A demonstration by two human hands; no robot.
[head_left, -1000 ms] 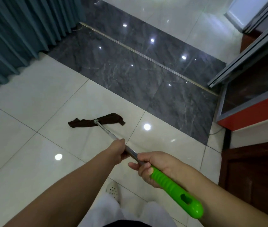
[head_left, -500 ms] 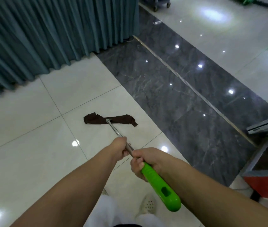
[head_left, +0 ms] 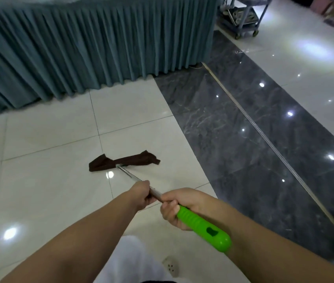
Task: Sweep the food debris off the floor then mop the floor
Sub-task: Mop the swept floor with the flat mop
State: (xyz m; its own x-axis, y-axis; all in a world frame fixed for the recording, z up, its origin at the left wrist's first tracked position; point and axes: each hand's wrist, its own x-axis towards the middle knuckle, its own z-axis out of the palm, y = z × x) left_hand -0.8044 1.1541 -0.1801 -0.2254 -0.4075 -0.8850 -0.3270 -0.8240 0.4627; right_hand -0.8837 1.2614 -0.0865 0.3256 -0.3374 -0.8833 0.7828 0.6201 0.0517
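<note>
A mop with a dark brown cloth head (head_left: 124, 161) lies flat on the cream floor tiles (head_left: 45, 180) in front of me. Its metal shaft (head_left: 128, 174) runs back toward me and ends in a bright green handle (head_left: 201, 226). My left hand (head_left: 142, 195) grips the metal shaft. Just behind it, my right hand (head_left: 179, 207) grips the top of the green handle. No food debris shows on the floor.
A teal pleated skirt (head_left: 92, 45) of a table hangs to the floor straight ahead. A dark grey marble strip (head_left: 243, 144) with a metal rail runs along the right. A wheeled cart (head_left: 241, 17) stands at the back right. My white shoe (head_left: 171, 266) is below.
My view has swung left, so the red cabinet has left the frame and the teal skirt now fills the top. The mop head now lies nearer the skirt. Both hands keep their grip.
</note>
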